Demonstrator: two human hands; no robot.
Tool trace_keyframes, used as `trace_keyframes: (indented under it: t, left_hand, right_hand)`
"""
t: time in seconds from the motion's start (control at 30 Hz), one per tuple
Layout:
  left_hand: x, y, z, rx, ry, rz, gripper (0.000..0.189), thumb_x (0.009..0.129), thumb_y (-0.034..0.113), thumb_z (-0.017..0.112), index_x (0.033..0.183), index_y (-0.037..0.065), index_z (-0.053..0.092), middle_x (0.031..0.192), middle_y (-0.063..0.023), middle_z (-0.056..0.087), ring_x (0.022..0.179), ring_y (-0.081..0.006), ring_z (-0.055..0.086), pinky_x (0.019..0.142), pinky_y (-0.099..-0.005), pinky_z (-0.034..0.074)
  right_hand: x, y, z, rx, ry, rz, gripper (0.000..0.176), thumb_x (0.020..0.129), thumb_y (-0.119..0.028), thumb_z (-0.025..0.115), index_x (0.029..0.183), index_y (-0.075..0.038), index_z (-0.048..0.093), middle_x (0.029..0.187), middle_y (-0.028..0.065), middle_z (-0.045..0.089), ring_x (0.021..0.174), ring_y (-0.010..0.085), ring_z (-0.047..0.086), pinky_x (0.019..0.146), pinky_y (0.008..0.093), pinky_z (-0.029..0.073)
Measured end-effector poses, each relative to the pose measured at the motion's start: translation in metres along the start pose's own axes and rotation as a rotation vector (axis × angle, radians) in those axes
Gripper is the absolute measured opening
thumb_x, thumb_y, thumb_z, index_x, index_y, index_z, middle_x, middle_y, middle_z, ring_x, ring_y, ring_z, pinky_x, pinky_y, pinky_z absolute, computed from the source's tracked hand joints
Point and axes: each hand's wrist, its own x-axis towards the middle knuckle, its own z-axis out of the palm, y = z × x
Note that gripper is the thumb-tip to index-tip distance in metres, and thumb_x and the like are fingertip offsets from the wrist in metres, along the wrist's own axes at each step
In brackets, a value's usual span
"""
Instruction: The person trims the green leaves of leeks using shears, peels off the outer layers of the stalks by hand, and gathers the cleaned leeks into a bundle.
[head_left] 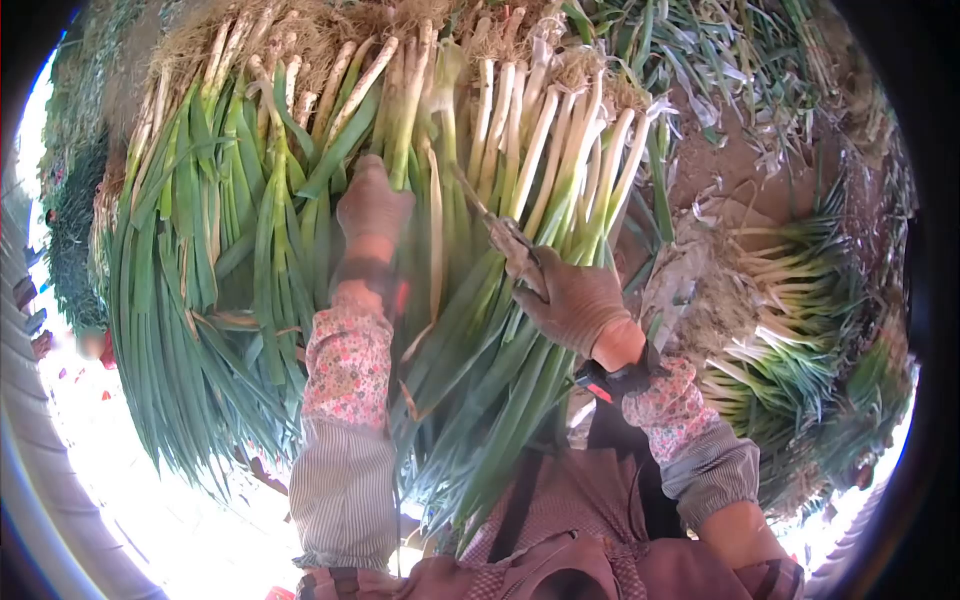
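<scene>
Gloved and closed, my left hand (375, 203) is at a green onion stalk (412, 110) in the middle of a wide heap of green onions (240, 200); what its fingers grip is hidden. My right hand (580, 303), also gloved, is wrapped round the handle of a knife-like metal tool (510, 245). The tool's thin tip points up and left, over the stalks. White stems (540, 140) with roots lie at the top of the heap, and long green leaves (480, 400) hang down toward my lap.
On the right, a pile of trimmed green onions (790, 300) lies on the ground beside dirt-covered sheeting (690, 280). Loose leaf scraps (720, 60) are scattered at the upper right. A purple apron (570, 500) covers my lap.
</scene>
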Motion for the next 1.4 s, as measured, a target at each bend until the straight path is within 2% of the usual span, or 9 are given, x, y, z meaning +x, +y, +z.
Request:
trace_keyframes:
  t: [0.27, 0.43, 0.5, 0.53, 0.83, 1.07, 1.17, 1.3, 1.4]
  left_hand:
    - [-0.051, 0.032, -0.046, -0.379, -0.067, 0.133, 0.061, 0.074, 0.035, 0.079, 0.116, -0.007, 0.064, 0.111, -0.0283, 0.067, 0.104, -0.0396, 0.066, 0.092, -0.0403, 0.051]
    - [-0.057, 0.025, 0.026, -0.515, -0.047, 0.032, 0.059, 0.076, 0.033, 0.079, 0.115, -0.008, 0.065, 0.108, -0.029, 0.068, 0.101, -0.038, 0.068, 0.091, -0.04, 0.051]
    - [-0.063, 0.023, 0.033, -0.532, -0.017, -0.028, 0.057, 0.075, 0.032, 0.079, 0.114, -0.008, 0.066, 0.106, -0.0287, 0.069, 0.1, -0.0371, 0.068, 0.09, -0.0397, 0.051]
    - [-0.065, 0.023, 0.032, -0.526, -0.022, -0.035, 0.058, 0.074, 0.033, 0.079, 0.114, -0.007, 0.066, 0.106, -0.0284, 0.069, 0.1, -0.0369, 0.068, 0.09, -0.04, 0.051]
    - [-0.062, 0.027, 0.022, -0.396, -0.028, -0.073, 0.059, 0.073, 0.042, 0.075, 0.112, -0.001, 0.069, 0.105, -0.0273, 0.069, 0.101, -0.0394, 0.067, 0.089, -0.0429, 0.052]
    - [-0.063, 0.013, 0.038, -0.5, -0.037, -0.05, 0.058, 0.073, 0.035, 0.071, 0.112, -0.008, 0.066, 0.102, -0.0289, 0.069, 0.1, -0.0409, 0.067, 0.087, -0.0425, 0.052]
    - [-0.064, 0.013, 0.035, -0.514, -0.074, -0.078, 0.057, 0.073, 0.034, 0.071, 0.111, -0.008, 0.066, 0.103, -0.0303, 0.069, 0.1, -0.0412, 0.067, 0.087, -0.0418, 0.052]
    - [-0.065, -0.003, 0.048, -0.666, -0.108, -0.016, 0.051, 0.077, 0.025, 0.071, 0.114, -0.01, 0.063, 0.09, -0.0194, 0.07, 0.082, -0.0268, 0.067, 0.081, -0.035, 0.052]
    - [-0.06, -0.026, 0.074, -0.975, -0.165, -0.007, 0.048, 0.078, 0.03, 0.069, 0.116, 0.001, 0.064, 0.098, -0.0241, 0.068, 0.092, -0.0395, 0.066, 0.082, -0.0436, 0.051]
  right_hand:
    - [-0.026, -0.009, -0.026, -0.01, -0.047, -0.048, 0.042, 0.086, -0.039, 0.065, 0.115, -0.01, 0.058, 0.088, 0.0224, 0.066, 0.084, 0.0444, 0.065, 0.075, 0.0524, 0.052]
    - [-0.058, -0.001, -0.026, -0.273, 0.126, -0.281, 0.043, 0.085, -0.038, 0.066, 0.116, -0.01, 0.058, 0.099, 0.0221, 0.064, 0.093, 0.0447, 0.062, 0.078, 0.052, 0.053]
    - [-0.058, -0.006, -0.024, -0.047, -0.095, -0.071, 0.044, 0.085, -0.038, 0.066, 0.117, -0.009, 0.058, 0.103, 0.0226, 0.062, 0.096, 0.0446, 0.062, 0.078, 0.0515, 0.054]
    - [-0.052, 0.003, -0.014, 0.017, -0.109, -0.096, 0.046, 0.085, -0.037, 0.067, 0.119, -0.008, 0.057, 0.103, 0.0219, 0.062, 0.097, 0.0443, 0.061, 0.077, 0.0509, 0.053]
    - [0.001, -0.01, -0.016, -0.09, 0.018, -0.141, 0.046, 0.089, -0.043, 0.058, 0.119, -0.008, 0.053, 0.081, 0.0227, 0.068, 0.078, 0.0448, 0.066, 0.073, 0.0534, 0.051]
    - [0.093, -0.008, -0.01, -0.188, -0.004, 0.009, 0.047, 0.092, -0.046, 0.051, 0.118, -0.008, 0.054, 0.091, 0.0209, 0.07, 0.086, 0.0417, 0.067, 0.076, 0.0522, 0.05]
    - [0.123, -0.015, -0.02, -0.254, 0.057, -0.073, 0.048, 0.092, -0.047, 0.051, 0.12, -0.009, 0.055, 0.094, 0.0205, 0.07, 0.089, 0.0406, 0.067, 0.078, 0.051, 0.051]
    - [0.137, -0.038, -0.042, -0.218, 0.058, 0.076, 0.054, 0.092, -0.05, 0.051, 0.122, -0.005, 0.055, 0.093, 0.0225, 0.07, 0.09, 0.0419, 0.067, 0.08, 0.05, 0.052]
    - [0.1, -0.05, -0.042, -0.234, -0.077, 0.088, 0.057, 0.092, -0.049, 0.051, 0.127, -0.004, 0.052, 0.09, 0.024, 0.07, 0.088, 0.0433, 0.067, 0.08, 0.0511, 0.052]
